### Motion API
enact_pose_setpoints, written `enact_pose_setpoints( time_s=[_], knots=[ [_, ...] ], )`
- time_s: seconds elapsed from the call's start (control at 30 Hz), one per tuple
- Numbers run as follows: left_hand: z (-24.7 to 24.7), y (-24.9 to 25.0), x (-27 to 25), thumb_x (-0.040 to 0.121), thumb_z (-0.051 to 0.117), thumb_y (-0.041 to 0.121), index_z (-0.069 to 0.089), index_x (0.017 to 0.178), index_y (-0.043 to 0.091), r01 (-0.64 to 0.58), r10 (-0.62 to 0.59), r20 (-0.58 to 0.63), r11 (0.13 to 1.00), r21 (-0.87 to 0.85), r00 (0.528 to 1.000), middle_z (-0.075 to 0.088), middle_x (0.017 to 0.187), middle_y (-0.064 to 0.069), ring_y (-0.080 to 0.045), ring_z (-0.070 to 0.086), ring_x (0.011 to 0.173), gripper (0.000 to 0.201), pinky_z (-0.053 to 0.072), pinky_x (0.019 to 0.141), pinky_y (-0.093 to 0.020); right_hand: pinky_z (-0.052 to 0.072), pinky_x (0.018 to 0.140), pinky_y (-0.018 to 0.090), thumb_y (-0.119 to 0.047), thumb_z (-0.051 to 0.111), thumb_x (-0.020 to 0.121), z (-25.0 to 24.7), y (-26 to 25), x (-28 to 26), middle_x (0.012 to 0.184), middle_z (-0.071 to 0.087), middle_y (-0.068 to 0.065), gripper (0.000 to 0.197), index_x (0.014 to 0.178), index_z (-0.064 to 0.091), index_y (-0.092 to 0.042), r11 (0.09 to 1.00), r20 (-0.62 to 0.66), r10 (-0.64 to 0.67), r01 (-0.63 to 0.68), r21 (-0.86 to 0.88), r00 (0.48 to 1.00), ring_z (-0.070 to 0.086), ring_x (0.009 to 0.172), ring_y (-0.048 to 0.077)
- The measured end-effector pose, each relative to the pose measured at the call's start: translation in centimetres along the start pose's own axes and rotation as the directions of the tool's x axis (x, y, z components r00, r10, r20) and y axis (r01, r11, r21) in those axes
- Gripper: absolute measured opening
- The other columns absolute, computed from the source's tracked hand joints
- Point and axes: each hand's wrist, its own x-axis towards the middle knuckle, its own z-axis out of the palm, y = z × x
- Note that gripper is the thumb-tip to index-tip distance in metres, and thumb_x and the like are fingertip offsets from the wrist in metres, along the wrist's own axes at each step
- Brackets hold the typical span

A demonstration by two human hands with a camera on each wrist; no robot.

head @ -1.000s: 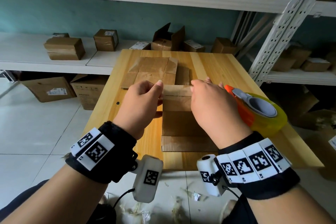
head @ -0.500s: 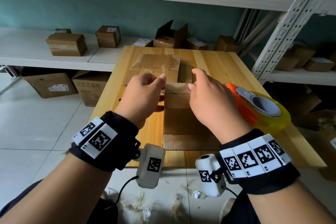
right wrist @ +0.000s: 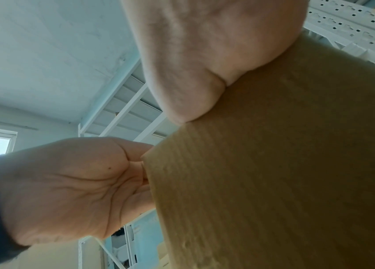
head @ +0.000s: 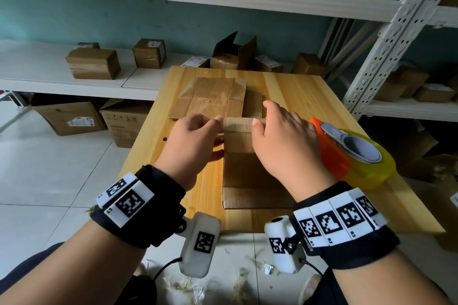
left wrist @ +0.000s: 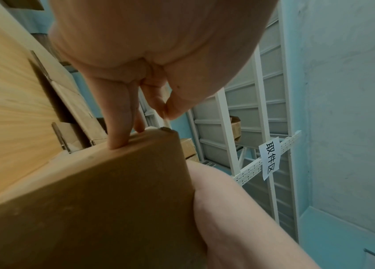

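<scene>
Where the flattened cardboard box lies at centre frame on the wooden table, its far end stands bent upward between two hands. The left hand pinches the left edge of this upturned panel; the right hand grips the right edge, thumb in front. A tape dispenser sits just right of that hand, and a second flat carton lies above centre.

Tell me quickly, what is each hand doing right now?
Left hand: pinching the cardboard flap at its left edge.
Right hand: gripping the flap's right edge.
</scene>
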Motion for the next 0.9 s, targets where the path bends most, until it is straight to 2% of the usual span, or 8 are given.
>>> enact_pose_setpoints(
  time_s=[0.17, 0.37, 0.5, 0.6, 0.73, 0.83, 0.9],
  knots=[
    [0.1, -0.5, 0.0, 0.107, 0.059, 0.03, 0.065, 0.116, 0.001, 0.002, -0.003, -0.023, 0.999, -0.036, 1.0, 0.076, 0.108, -0.007, -0.022, 0.074, 0.102, 0.031, 0.064, 0.074, -0.033, 0.033, 0.117, 0.051, -0.044, 0.033, 0.11, 0.1, -0.1, -0.1, 0.151, 0.058, 0.001, 0.051, 0.156, 0.038, -0.022, 1.0, -0.013, -0.017, 0.017, -0.017, 1.0, 0.051, 0.141, 0.026],
    [0.7, -1.7, -0.2, 0.107, 0.059, 0.031, 0.066, 0.104, 0.002, -0.011, 0.006, -0.081, 0.998, -0.06, 0.997, 0.077, 0.103, -0.006, -0.018, 0.075, 0.099, 0.031, 0.064, 0.073, -0.029, 0.036, 0.112, 0.047, -0.048, 0.033, 0.11, 0.0, 0.0, 0.1, 0.14, 0.062, -0.003, 0.043, 0.141, 0.056, -0.03, 0.999, 0.015, -0.035, 0.036, -0.035, 0.999, 0.053, 0.131, 0.022],
    [0.9, -1.9, -0.3, 0.107, 0.058, 0.035, 0.067, 0.101, 0.006, -0.021, 0.017, -0.096, 0.999, -0.038, 0.995, 0.076, 0.1, -0.003, -0.014, 0.074, 0.096, 0.031, 0.06, 0.071, -0.027, 0.037, 0.11, 0.049, -0.055, 0.032, 0.107, 0.1, -0.4, 0.2, 0.132, 0.063, -0.002, 0.045, 0.131, 0.06, -0.029, 0.999, 0.032, -0.005, 0.006, -0.044, 0.999, 0.055, 0.126, 0.023],
    [0.9, -1.5, -0.2, 0.108, 0.056, 0.036, 0.068, 0.095, 0.013, -0.017, 0.02, -0.088, 0.999, 0.027, 0.996, 0.074, 0.098, -0.005, -0.013, 0.071, 0.089, 0.029, 0.059, 0.069, -0.027, 0.037, 0.11, 0.051, -0.06, 0.031, 0.105, 0.1, -0.7, 0.2, 0.133, 0.062, 0.001, 0.051, 0.13, 0.058, -0.026, 0.998, 0.048, 0.024, -0.021, -0.051, 0.999, 0.055, 0.127, 0.025],
    [0.9, -0.9, -0.2, 0.11, 0.05, 0.037, 0.065, 0.088, 0.017, -0.001, 0.007, -0.046, 0.993, 0.12, 0.999, 0.07, 0.1, -0.015, -0.021, 0.065, 0.086, 0.033, 0.061, 0.086, -0.045, 0.035, 0.109, 0.054, -0.075, 0.026, 0.098, 0.1, -1.4, 0.1, 0.142, 0.059, 0.007, 0.07, 0.135, 0.056, -0.023, 0.994, 0.055, 0.071, -0.066, -0.085, 0.996, 0.05, 0.135, 0.031],
    [1.2, -0.9, -0.4, 0.111, 0.048, 0.034, 0.062, 0.083, 0.015, 0.027, -0.024, -0.035, 0.996, 0.091, 0.999, 0.062, 0.092, -0.014, -0.024, 0.058, 0.083, 0.035, 0.051, 0.075, -0.04, 0.034, 0.112, 0.057, -0.087, 0.024, 0.09, 0.1, -1.7, 0.1, 0.149, 0.055, 0.007, 0.088, 0.143, 0.053, -0.023, 0.991, 0.067, 0.099, -0.092, -0.101, 0.993, 0.046, 0.14, 0.032],
    [1.4, -1.1, -0.6, 0.11, 0.049, 0.035, 0.061, 0.084, 0.015, 0.051, -0.048, -0.048, 0.997, 0.066, 0.998, 0.061, 0.086, -0.01, -0.021, 0.057, 0.078, 0.035, 0.049, 0.07, -0.037, 0.033, 0.114, 0.057, -0.093, 0.023, 0.086, 0.1, -1.8, 0.0, 0.151, 0.054, 0.007, 0.095, 0.145, 0.052, -0.024, 0.992, 0.072, 0.097, -0.09, -0.094, 0.993, 0.045, 0.141, 0.032]
  ],
)
